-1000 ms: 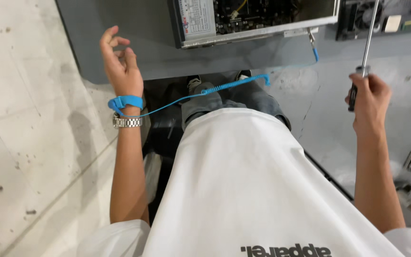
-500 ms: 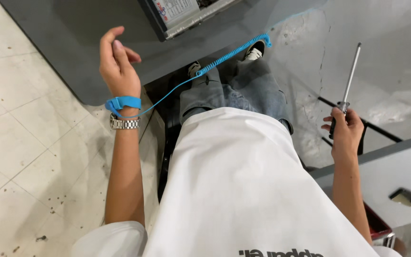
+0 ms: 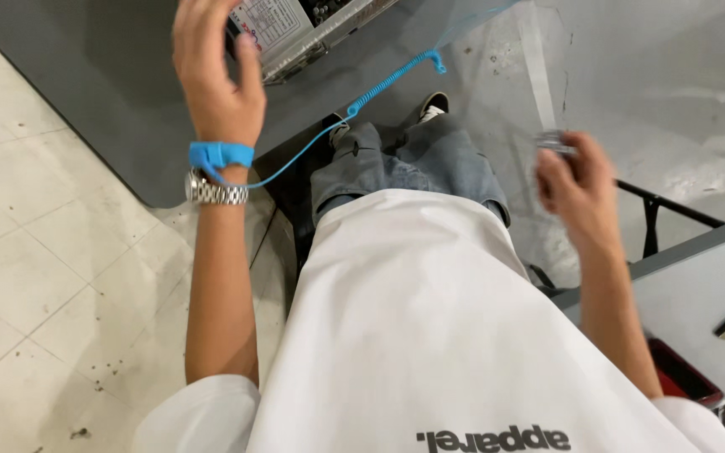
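A: What's changed?
B: The right hand (image 3: 576, 180) has dropped lower, fingers curled round the screwdriver (image 3: 554, 141), blurred, probably gripped.
A: And the left hand (image 3: 211, 75)?
B: Open, empty, risen toward the metal chassis (image 3: 312, 33).

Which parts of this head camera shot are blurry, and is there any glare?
Head view: the right hand and the metal tool it grips are smeared by motion blur; the left hand and blue wrist strap look fairly sharp; pale glare patches on the grey floor.

Left hand (image 3: 211, 75) raised with blue wrist strap (image 3: 221, 154); right hand (image 3: 576, 180) blurred.
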